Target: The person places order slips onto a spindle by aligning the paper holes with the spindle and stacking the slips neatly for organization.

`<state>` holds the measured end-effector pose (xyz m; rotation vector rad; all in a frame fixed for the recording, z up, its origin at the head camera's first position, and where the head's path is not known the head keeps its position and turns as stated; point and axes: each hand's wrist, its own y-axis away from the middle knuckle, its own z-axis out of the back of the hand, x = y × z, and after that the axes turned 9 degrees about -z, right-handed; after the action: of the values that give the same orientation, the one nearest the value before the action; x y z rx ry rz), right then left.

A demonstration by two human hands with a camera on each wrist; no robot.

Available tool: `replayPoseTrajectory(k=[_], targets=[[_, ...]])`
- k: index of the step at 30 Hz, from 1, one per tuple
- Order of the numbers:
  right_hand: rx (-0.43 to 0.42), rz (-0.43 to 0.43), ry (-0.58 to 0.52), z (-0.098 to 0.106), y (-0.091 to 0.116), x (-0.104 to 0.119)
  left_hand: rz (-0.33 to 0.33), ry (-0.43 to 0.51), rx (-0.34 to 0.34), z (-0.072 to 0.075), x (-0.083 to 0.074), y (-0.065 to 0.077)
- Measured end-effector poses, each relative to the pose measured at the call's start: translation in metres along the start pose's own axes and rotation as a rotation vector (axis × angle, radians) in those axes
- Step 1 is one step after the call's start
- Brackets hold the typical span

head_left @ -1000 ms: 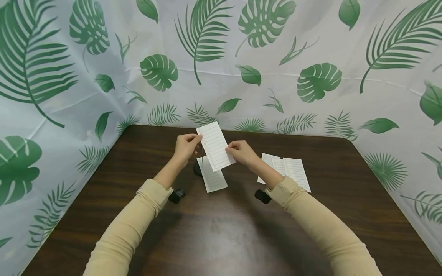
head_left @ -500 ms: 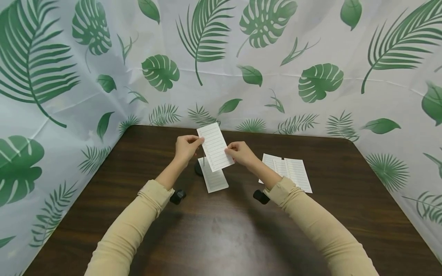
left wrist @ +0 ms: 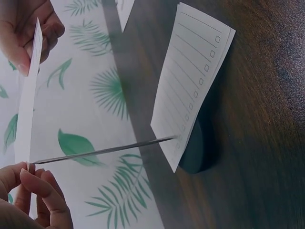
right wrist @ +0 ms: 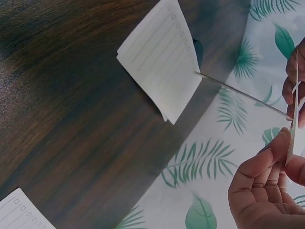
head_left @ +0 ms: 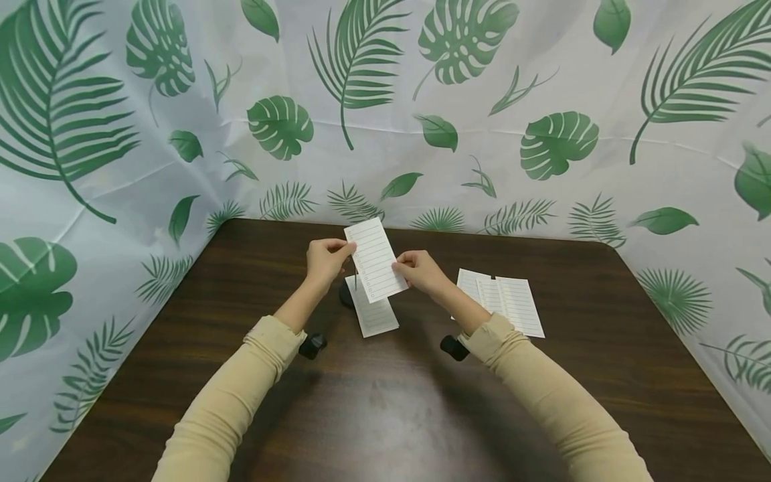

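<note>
Left hand [head_left: 327, 260] and right hand [head_left: 420, 270] pinch the card [head_left: 376, 260], mid-frame in the head view, by the spike [left wrist: 109, 150] tip. Crooked or hard push could tear it or prick the left hand.

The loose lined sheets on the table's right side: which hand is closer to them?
The right hand, pinching the raised sheet, left of the loose lined sheets in the head view. The left hand is farther left, at the raised sheet's opposite edge.
</note>
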<state>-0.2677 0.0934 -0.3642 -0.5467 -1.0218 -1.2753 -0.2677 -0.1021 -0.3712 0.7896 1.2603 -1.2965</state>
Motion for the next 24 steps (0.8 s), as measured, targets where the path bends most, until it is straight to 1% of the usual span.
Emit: replayPoseTrajectory(k=[6,10,15,24], targets=[[-0.006,-0.008,-0.008,-0.0025,-0.0031,-0.0009,-0.001,-0.007,-0.030,-0.0004,0.0011,-0.0007],[-0.005,-0.003,-0.016,-0.0038,-0.0057,-0.0017,0.015,-0.015,-0.045,0.0001,0.0023,-0.0018],[-0.002,-0.005,-0.014,-0.0037,-0.0050,-0.0017,0.020,-0.044,-0.035,-0.0003,0.0033,-0.0022],[-0.007,-0.014,-0.022,-0.0048,-0.0038,-0.0037,-0.017,-0.076,-0.022,-0.0029,0.0077,-0.0012]])
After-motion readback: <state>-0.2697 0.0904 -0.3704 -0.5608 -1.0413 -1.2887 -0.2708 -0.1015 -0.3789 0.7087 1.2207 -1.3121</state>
